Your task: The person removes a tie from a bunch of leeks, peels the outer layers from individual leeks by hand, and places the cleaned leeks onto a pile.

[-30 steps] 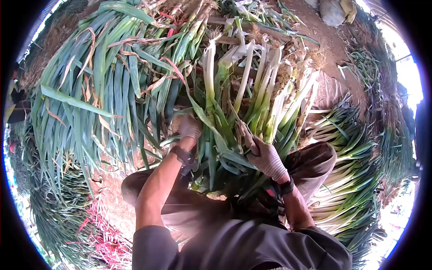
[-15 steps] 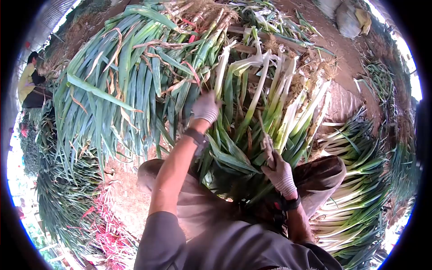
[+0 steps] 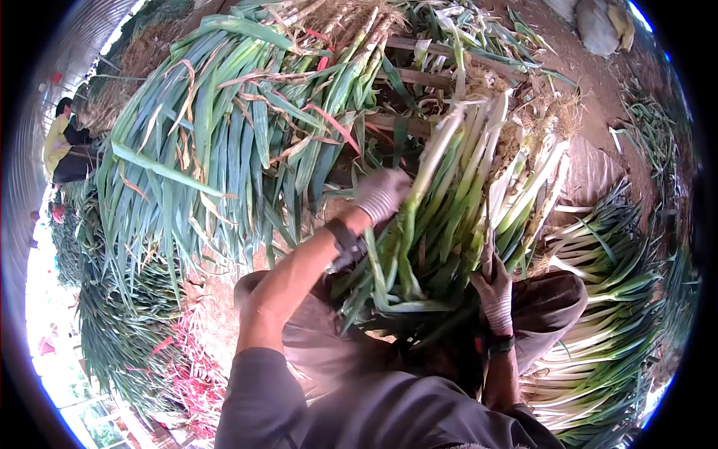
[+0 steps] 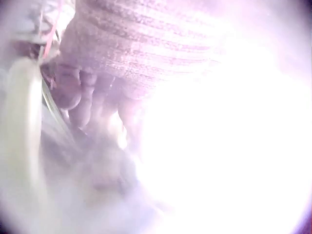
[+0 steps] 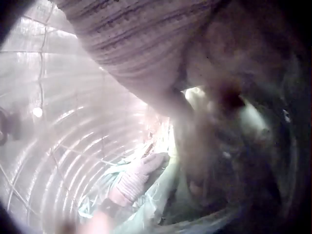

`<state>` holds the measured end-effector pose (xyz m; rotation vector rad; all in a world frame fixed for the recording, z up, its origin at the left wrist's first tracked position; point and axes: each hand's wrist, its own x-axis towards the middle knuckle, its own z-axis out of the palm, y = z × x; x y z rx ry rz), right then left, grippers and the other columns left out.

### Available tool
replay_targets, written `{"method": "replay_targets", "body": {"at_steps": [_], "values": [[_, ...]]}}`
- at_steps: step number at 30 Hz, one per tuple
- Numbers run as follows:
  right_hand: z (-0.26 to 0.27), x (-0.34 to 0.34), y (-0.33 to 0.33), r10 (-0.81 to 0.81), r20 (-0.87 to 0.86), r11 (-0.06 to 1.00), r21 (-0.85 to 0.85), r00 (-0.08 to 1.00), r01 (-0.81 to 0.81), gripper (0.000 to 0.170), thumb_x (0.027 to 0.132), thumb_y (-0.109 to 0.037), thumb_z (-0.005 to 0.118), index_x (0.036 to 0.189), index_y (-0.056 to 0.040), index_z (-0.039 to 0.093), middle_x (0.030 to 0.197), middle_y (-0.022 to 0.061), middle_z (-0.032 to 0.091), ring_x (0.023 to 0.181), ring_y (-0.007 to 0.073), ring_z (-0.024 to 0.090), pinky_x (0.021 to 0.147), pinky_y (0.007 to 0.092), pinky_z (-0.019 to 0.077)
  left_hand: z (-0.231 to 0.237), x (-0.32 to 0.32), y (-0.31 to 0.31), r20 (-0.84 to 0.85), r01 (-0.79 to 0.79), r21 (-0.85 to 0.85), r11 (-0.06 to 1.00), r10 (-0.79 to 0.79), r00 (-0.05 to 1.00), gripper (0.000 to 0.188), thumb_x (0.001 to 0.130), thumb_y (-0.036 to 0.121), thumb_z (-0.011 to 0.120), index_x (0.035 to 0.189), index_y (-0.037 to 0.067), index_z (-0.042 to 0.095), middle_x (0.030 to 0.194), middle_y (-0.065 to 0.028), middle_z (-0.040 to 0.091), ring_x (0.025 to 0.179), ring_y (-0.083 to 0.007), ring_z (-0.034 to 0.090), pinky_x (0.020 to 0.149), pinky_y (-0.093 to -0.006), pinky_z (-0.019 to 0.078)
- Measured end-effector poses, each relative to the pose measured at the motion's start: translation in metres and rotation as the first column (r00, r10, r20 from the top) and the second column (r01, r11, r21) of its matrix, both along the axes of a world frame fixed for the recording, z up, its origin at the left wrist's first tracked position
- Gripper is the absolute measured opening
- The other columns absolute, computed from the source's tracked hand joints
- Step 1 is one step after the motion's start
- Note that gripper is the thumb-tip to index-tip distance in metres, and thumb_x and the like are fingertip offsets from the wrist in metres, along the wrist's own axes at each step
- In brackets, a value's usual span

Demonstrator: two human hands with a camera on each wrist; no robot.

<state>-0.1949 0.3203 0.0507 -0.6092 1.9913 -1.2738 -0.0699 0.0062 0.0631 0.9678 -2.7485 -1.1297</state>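
Observation:
In the head view my gloved left hand (image 3: 385,193) is at the left side of a bundle of leeks (image 3: 464,165). Its fingers meet a blurred, tilted leek stalk (image 3: 434,153); whether they close round it I cannot tell. Washed-out light covers much of the left wrist view, where a pale stalk (image 4: 22,136) runs beside the gloved fingers (image 4: 83,100). My gloved right hand (image 3: 495,299) grips a slim knife-like tool (image 3: 488,232), pointing up along the bundle's right part. The bundle's green leaves reach down over the lap. The right wrist view is dark around that hand.
A large heap of leeks (image 3: 224,150) lies at the left, its leaves hanging toward me. Trimmed leeks (image 3: 591,322) lie in a row at the right. Red ties (image 3: 198,374) are heaped at the lower left. Wooden slats (image 3: 419,78) show behind the bundle. Another person (image 3: 63,146) sits at far left.
My left hand has moved up from among the leaves and then right, and leek stalks at the bundle's left have shifted right. The tool in my right hand has turned more upright.

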Motion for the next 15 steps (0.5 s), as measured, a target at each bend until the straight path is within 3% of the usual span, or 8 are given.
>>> {"method": "replay_targets", "body": {"at_steps": [2, 5, 7, 9, 11, 13, 14, 15], "values": [[0.0, 0.006, -0.004, -0.046, -0.012, 0.998, -0.052, 0.999, 0.045, 0.054, 0.079, -0.005, 0.067, 0.13, 0.0053, 0.053, 0.107, 0.0072, 0.065, 0.097, 0.0143, 0.059, 0.088, 0.0285, 0.0472, -0.013, -0.003, -0.049, 0.099, -0.195, -0.374, 0.907, 0.249, 0.964, 0.019, 0.094, 0.017, 0.057, 0.105, 0.012, 0.071, 0.087, -0.0099, 0.071, 0.076, -0.0272, 0.068, 0.075, -0.0405, 0.0542], [-0.01, 0.005, -0.001, -0.037, -0.111, 0.999, -0.028, 0.993, 0.034, 0.056, 0.077, -0.009, 0.069, 0.13, 0.0043, 0.052, 0.105, 0.0135, 0.068, 0.094, 0.0196, 0.064, 0.085, 0.0321, 0.0504, -0.053, -0.01, -0.102, -0.044, -0.092, -0.69, 0.718, 0.086, 0.995, 0.021, 0.091, 0.014, 0.052, 0.106, 0.012, 0.066, 0.084, -0.015, 0.068, 0.074, -0.0326, 0.07, 0.065, -0.046, 0.053], [-0.011, 0.004, -0.002, -0.014, -0.161, 0.999, 0.05, 0.987, 0.022, 0.059, 0.076, -0.01, 0.07, 0.131, 0.0032, 0.052, 0.103, 0.0163, 0.068, 0.091, 0.0213, 0.066, 0.083, 0.0327, 0.0514, -0.051, -0.035, -0.097, 0.267, 0.125, -0.771, 0.624, 0.139, 0.954, 0.022, 0.09, 0.016, 0.054, 0.11, 0.014, 0.064, 0.095, -0.0105, 0.065, 0.077, -0.0286, 0.069, 0.065, -0.042, 0.0521], [-0.003, 0.004, -0.004, -0.018, -0.177, 0.998, 0.051, 0.984, 0.028, 0.059, 0.074, -0.011, 0.072, 0.129, 0.0023, 0.053, 0.1, 0.0173, 0.068, 0.085, 0.0216, 0.065, 0.079, 0.0335, 0.0523, -0.08, -0.052, -0.112, 0.122, 0.08, -0.949, 0.304, 0.123, 0.985, 0.023, 0.086, 0.018, 0.057, 0.107, 0.017, 0.065, 0.108, -0.0059, 0.06, 0.09, -0.0267, 0.064, 0.072, -0.042, 0.0494], [-0.009, 0.003, -0.003, -0.022, -0.227, 1.0, 0.012, 0.974, 0.025, 0.061, 0.073, -0.012, 0.074, 0.129, 0.0022, 0.053, 0.094, 0.016, 0.068, 0.078, 0.0187, 0.063, 0.074, 0.0322, 0.052, -0.093, -0.06, -0.136, 0.239, 0.205, -0.911, 0.358, 0.053, 0.97, 0.021, 0.085, 0.02, 0.057, 0.103, 0.016, 0.066, 0.103, -0.0052, 0.061, 0.094, -0.0257, 0.062, 0.073, -0.0423, 0.0485], [0.006, 0.001, -0.005, -0.002, -0.14, 0.985, 0.169, 0.99, 0.026, 0.062, 0.072, -0.013, 0.075, 0.128, 0.0021, 0.054, 0.089, 0.0141, 0.068, 0.072, 0.0161, 0.061, 0.069, 0.031, 0.0514, -0.094, -0.072, -0.145, 0.278, 0.232, -0.87, 0.435, 0.045, 0.96, 0.017, 0.085, 0.02, 0.057, 0.097, 0.016, 0.067, 0.096, -0.0048, 0.063, 0.091, -0.0257, 0.062, 0.072, -0.0418, 0.0482], [0.005, 0.003, -0.007, -0.036, -0.162, 0.995, 0.082, 0.986, 0.049, 0.061, 0.073, -0.014, 0.075, 0.128, 0.002, 0.054, 0.083, 0.0114, 0.065, 0.068, 0.0148, 0.058, 0.066, 0.0301, 0.0507, -0.09, -0.074, -0.146, 0.328, 0.278, -0.853, 0.441, 0.041, 0.944, 0.015, 0.088, 0.02, 0.055, 0.092, 0.016, 0.068, 0.097, -0.0066, 0.066, 0.093, -0.0261, 0.065, 0.074, -0.0428, 0.0498], [0.003, 0.003, -0.006, -0.029, -0.172, 0.995, 0.091, 0.985, 0.045, 0.061, 0.073, -0.015, 0.075, 0.128, 0.0021, 0.054, 0.084, 0.0113, 0.065, 0.069, 0.0146, 0.058, 0.067, 0.0299, 0.0507, -0.086, -0.072, -0.145, 0.28, 0.204, -0.827, 0.524, 0.07, 0.957, 0.015, 0.089, 0.02, 0.054, 0.091, 0.015, 0.068, 0.096, -0.0076, 0.067, 0.092, -0.0268, 0.066, 0.074, -0.043, 0.0505]]}}
